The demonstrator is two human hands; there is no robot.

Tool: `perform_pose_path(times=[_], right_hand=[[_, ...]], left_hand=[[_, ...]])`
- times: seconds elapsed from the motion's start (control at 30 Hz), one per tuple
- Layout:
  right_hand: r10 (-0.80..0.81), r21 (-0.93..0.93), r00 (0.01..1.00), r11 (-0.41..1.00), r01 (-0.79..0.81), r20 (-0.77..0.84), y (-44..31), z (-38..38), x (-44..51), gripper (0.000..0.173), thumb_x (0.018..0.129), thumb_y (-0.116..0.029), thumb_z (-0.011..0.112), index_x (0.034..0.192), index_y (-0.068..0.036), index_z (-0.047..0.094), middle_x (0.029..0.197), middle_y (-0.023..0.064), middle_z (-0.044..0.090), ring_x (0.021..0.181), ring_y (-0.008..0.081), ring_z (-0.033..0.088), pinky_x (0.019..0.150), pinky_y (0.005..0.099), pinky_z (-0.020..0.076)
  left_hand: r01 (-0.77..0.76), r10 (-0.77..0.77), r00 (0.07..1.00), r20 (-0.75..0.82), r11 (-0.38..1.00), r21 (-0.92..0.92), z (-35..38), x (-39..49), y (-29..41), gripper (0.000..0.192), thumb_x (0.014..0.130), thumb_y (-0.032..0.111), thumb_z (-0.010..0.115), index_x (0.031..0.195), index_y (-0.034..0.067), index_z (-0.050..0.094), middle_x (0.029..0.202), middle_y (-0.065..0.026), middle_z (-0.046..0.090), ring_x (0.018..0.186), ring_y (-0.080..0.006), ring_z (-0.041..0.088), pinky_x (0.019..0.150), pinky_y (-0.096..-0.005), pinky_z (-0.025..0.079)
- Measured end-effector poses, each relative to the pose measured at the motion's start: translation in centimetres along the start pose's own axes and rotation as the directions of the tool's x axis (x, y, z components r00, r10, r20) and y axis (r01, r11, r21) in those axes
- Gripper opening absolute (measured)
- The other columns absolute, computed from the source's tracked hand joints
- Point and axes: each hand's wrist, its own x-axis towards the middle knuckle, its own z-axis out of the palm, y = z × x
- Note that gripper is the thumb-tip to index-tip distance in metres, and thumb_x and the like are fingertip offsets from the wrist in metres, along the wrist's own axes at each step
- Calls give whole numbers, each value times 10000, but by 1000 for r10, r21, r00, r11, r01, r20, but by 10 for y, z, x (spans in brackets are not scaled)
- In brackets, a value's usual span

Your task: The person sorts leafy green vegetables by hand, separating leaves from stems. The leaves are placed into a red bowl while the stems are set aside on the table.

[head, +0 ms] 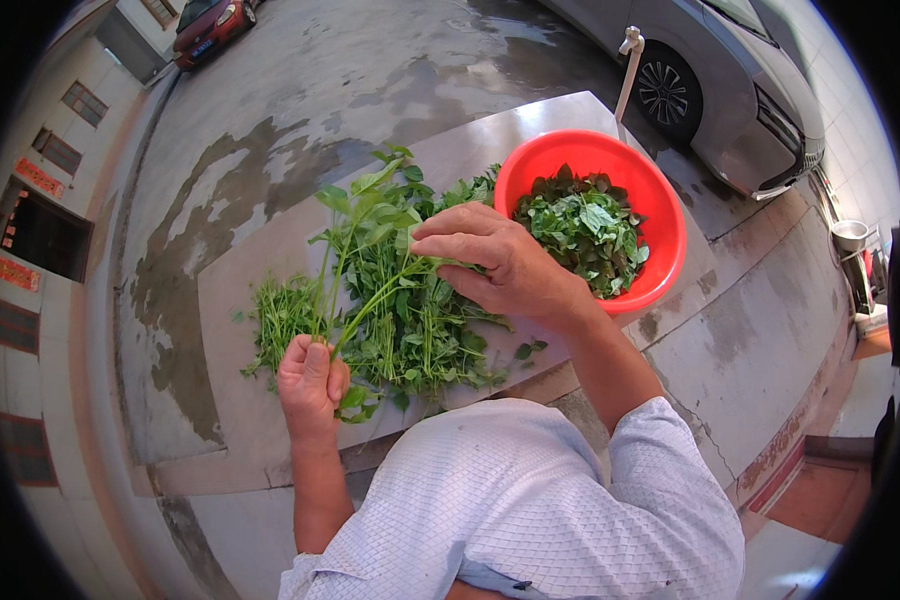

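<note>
My left hand is closed around the lower stems of a small bunch of leafy green stalks, which fan upward. At the upper part of one stalk is my right hand, its fingers around the stem and leaves; whether they pinch it is hard to tell. Beneath both hands a large heap of leafy greens covers part of a flat light tabletop. A smaller pile of thin stems lies at its left. Right of the heap stands a red plastic basin holding loose green and dark purplish leaves.
A standing water tap rises just behind the table's far right corner. Beyond it is a parked silver car, and a red car stands far off at the upper left. A metal bowl sits by the right wall.
</note>
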Motion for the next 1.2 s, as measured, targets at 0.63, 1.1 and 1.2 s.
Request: perform_pose_path(times=[0.63, 1.1, 1.2], right_hand=[[261, 328, 870, 850, -413, 419, 25, 11, -8, 250, 953, -100, 676, 1190, -28, 715, 1043, 156, 723, 962, 322, 705, 854, 407, 555], [612, 216, 780, 785, -581, -128, 34, 40, -38, 98, 946, -61, 615, 992, -8, 684, 773, 36, 658, 682, 131, 604, 645, 283, 478], [787, 569, 590, 573, -589, -181, 55, 27, -54, 119, 1004, -81, 602, 1024, 5, 681, 802, -11, 641, 723, 49, 573, 669, 221, 469]], left_hand=[[51, -46, 996, -71, 996, 67, -29, -6, 2, 201, 1042, 233, 654, 937, 71, 599, 652, 43, 500, 483, -44, 397, 437, -202, 275], [92, -91, 996, -17, 966, 242, -2, 3, -19, 201, 1014, 210, 700, 967, 44, 597, 720, 35, 559, 528, -45, 458, 477, -196, 344], [63, -50, 997, -61, 968, 242, -1, 3, -13, 195, 1013, 202, 701, 971, 40, 601, 686, 43, 549, 533, -42, 463, 478, -200, 352]])
